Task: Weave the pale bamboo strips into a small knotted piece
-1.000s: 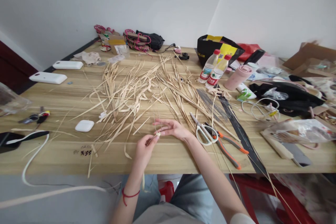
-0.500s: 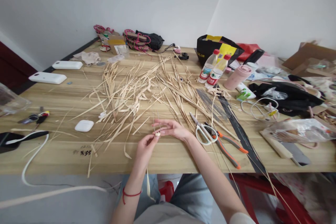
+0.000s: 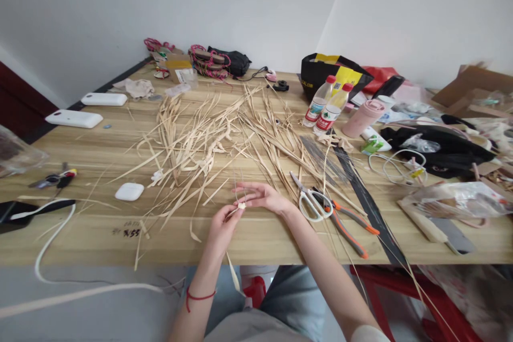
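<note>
Near the table's front edge, my left hand (image 3: pixel 224 222) pinches a small pale woven straw piece (image 3: pixel 241 206) between thumb and finger. Two thin wires (image 3: pixel 235 177) stand up from that piece. My right hand (image 3: pixel 266 196) meets it from the other side, fingers closed around the piece and the wires; its fingertips are partly hidden. A loose straw strip (image 3: pixel 234 273) hangs below my left hand past the table edge. Beyond both hands spreads a large heap of dry straw strips (image 3: pixel 192 141), with a twisted straw braid (image 3: pixel 216 145) lying on it.
Scissors (image 3: pixel 315 204) and orange-grey pliers (image 3: pixel 348 230) lie right of my right hand, beside thin grey wires (image 3: pixel 323 157). Two water bottles (image 3: pixel 328 112) and a pink tumbler (image 3: pixel 364 117) stand farther back. A white earbud case (image 3: pixel 129 191) rests to the left.
The hanging straw strip has swung to the right, and the small woven piece has turned slightly in my fingers. Both hands stay in nearly the same place.
</note>
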